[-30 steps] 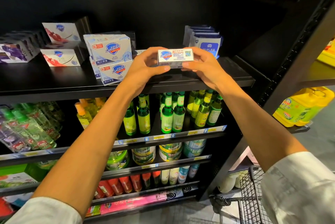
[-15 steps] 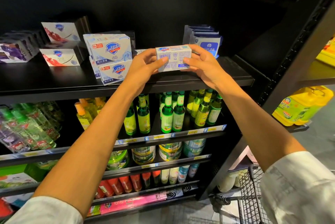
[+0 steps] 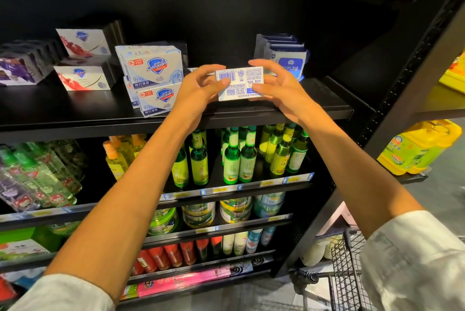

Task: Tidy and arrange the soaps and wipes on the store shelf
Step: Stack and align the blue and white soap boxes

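I hold a white soap box (image 3: pixel 240 84) with both hands just above the front of the black shelf (image 3: pixel 75 119), its barcode side facing me. My left hand (image 3: pixel 198 94) grips its left end with the thumb on the front. My right hand (image 3: pixel 276 89) pinches the right end, the upper fingers spread. To the left stand stacked white Safeguard soap boxes (image 3: pixel 153 69), one leaning at the front (image 3: pixel 157 103). Behind my right hand stands a row of blue wipes packs (image 3: pixel 289 58).
Soap boxes with red print (image 3: pixel 83 79) and purple packs (image 3: pixel 17 71) lie at the shelf's left. Green bottles (image 3: pixel 239 157) fill the shelf below, tins and boxes lower down. A wire cart (image 3: pixel 349 273) stands at bottom right, yellow jugs (image 3: pixel 417 149) on a side shelf.
The soap box has been turned in my hands from its narrow logo side to its wide barcode face. It stays at the same spot over the shelf front.
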A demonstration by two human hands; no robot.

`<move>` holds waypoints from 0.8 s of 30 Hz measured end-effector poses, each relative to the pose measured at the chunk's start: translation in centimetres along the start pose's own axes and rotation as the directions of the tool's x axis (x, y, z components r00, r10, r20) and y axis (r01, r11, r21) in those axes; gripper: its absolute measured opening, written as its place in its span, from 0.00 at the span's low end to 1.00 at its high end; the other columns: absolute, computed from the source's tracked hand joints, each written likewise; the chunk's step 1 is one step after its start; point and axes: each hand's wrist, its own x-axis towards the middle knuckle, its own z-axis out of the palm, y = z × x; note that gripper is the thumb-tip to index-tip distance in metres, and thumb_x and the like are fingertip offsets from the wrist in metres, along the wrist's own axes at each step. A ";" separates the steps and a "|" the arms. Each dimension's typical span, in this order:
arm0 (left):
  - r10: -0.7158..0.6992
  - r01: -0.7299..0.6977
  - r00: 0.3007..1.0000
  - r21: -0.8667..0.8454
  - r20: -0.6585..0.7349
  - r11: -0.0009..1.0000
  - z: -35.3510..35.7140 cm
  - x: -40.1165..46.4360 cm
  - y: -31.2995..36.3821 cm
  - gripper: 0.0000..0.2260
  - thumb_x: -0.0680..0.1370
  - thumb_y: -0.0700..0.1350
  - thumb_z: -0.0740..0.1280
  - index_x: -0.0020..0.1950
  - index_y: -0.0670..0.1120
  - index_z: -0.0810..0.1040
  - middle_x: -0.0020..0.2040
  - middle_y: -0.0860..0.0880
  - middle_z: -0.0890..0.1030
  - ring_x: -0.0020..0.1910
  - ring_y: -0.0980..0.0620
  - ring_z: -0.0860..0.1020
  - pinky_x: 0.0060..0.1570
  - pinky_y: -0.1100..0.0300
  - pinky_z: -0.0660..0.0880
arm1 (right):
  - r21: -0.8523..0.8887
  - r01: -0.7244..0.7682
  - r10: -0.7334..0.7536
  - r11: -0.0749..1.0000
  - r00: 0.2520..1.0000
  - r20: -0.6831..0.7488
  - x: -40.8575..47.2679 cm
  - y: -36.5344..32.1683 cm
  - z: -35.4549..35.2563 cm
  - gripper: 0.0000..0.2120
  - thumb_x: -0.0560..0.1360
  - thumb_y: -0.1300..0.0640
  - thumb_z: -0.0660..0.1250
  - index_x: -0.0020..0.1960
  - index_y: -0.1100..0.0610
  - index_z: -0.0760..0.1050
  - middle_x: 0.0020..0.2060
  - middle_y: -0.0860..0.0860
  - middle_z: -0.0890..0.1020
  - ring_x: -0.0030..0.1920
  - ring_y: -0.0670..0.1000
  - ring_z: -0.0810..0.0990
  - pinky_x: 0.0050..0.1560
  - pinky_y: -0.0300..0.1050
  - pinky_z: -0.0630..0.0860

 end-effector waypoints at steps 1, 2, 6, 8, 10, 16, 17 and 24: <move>-0.004 0.004 1.000 0.002 -0.003 1.000 0.0 0.0 0.0 0.16 0.80 0.40 0.73 0.67 0.41 0.79 0.60 0.43 0.85 0.60 0.46 0.84 0.51 0.57 0.80 | 0.009 -0.002 0.002 1.000 1.000 0.017 0.0 0.0 -0.1 0.31 0.79 0.64 0.72 0.78 0.53 0.66 0.64 0.60 0.82 0.65 0.59 0.82 0.63 0.59 0.81; -0.008 0.008 1.000 0.005 -0.006 1.000 0.0 0.1 0.0 0.16 0.80 0.40 0.73 0.67 0.41 0.79 0.60 0.43 0.85 0.60 0.46 0.84 0.52 0.57 0.80 | 0.016 -0.003 0.002 1.000 0.999 0.037 0.0 0.0 -0.2 0.34 0.78 0.66 0.73 0.79 0.50 0.63 0.65 0.60 0.81 0.66 0.59 0.81 0.63 0.59 0.81; -0.019 0.020 0.999 0.019 -0.030 1.000 0.4 0.2 0.2 0.14 0.81 0.42 0.72 0.66 0.41 0.79 0.59 0.45 0.86 0.58 0.49 0.85 0.54 0.57 0.81 | -0.034 0.007 -0.004 0.999 0.997 0.081 0.1 -0.1 -0.2 0.40 0.75 0.70 0.75 0.80 0.48 0.62 0.68 0.56 0.78 0.69 0.56 0.79 0.64 0.58 0.80; -0.029 0.029 0.999 0.032 -0.024 0.999 0.4 0.1 0.3 0.14 0.81 0.42 0.72 0.66 0.42 0.79 0.59 0.46 0.86 0.58 0.50 0.85 0.55 0.57 0.82 | -0.084 0.018 -0.012 0.996 0.998 0.064 0.1 -0.1 -0.1 0.37 0.73 0.70 0.76 0.77 0.52 0.66 0.67 0.54 0.78 0.70 0.54 0.78 0.68 0.59 0.78; -0.030 0.030 1.000 0.058 0.002 0.998 0.4 0.0 0.3 0.15 0.81 0.44 0.72 0.67 0.44 0.79 0.59 0.47 0.85 0.59 0.51 0.84 0.57 0.55 0.82 | -0.089 0.018 -0.015 0.996 0.999 0.037 0.1 0.0 -0.2 0.33 0.73 0.69 0.76 0.73 0.54 0.69 0.66 0.54 0.79 0.69 0.53 0.78 0.68 0.61 0.77; 0.027 -0.042 0.992 0.123 0.123 0.992 -0.5 0.0 -0.2 0.30 0.75 0.44 0.78 0.74 0.50 0.72 0.68 0.49 0.80 0.69 0.51 0.77 0.67 0.47 0.78 | 0.022 0.002 -0.003 1.000 1.000 0.031 0.0 0.0 0.0 0.25 0.77 0.69 0.72 0.70 0.57 0.70 0.64 0.57 0.81 0.66 0.56 0.81 0.61 0.58 0.82; 0.042 -0.061 0.990 0.147 0.133 0.987 -0.5 0.0 -0.2 0.32 0.74 0.42 0.79 0.76 0.50 0.71 0.69 0.50 0.79 0.70 0.53 0.76 0.68 0.49 0.77 | 0.029 0.003 -0.004 1.000 0.999 0.033 0.0 0.0 0.0 0.24 0.77 0.69 0.71 0.70 0.57 0.70 0.64 0.57 0.81 0.66 0.56 0.81 0.61 0.57 0.82; 0.079 -0.093 0.991 0.132 0.109 0.987 -0.4 0.0 -0.4 0.28 0.75 0.37 0.77 0.73 0.45 0.74 0.68 0.48 0.80 0.69 0.51 0.77 0.69 0.49 0.76 | 0.036 0.006 -0.008 0.999 0.999 0.050 -0.1 -0.2 0.1 0.20 0.80 0.66 0.69 0.70 0.59 0.71 0.62 0.55 0.84 0.65 0.57 0.82 0.62 0.57 0.82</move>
